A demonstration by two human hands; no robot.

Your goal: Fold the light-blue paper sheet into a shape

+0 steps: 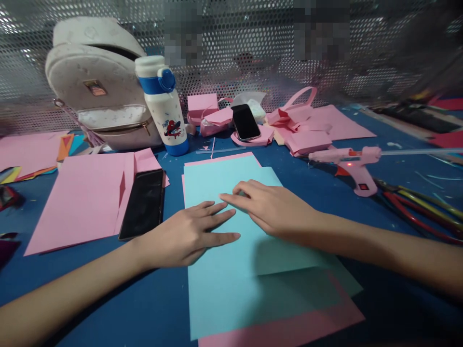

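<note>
A light blue paper sheet (pixel 224 284) lies in front of me on the blue table, on top of a pink sheet (pixel 289 327) whose edges show beneath it. A second light blue sheet appears to lie over its right part. My left hand (pixel 188 233) rests flat on the blue paper with its fingers stretched out to the right. My right hand (pixel 267 207) lies flat just beyond it, fingers pointing left and pressing on the paper. The fingertips of both hands nearly meet. Neither hand holds anything.
A black phone (pixel 142 205) lies on a pink sheet (pixel 79 202) at left. Behind stand a white bottle (pixel 164 106) and a backpack (pixel 94 82). A second phone (pixel 246 122) rests on pink scraps. A pink glue gun (pixel 350 161) and coloured cables (pixel 423 212) lie at right.
</note>
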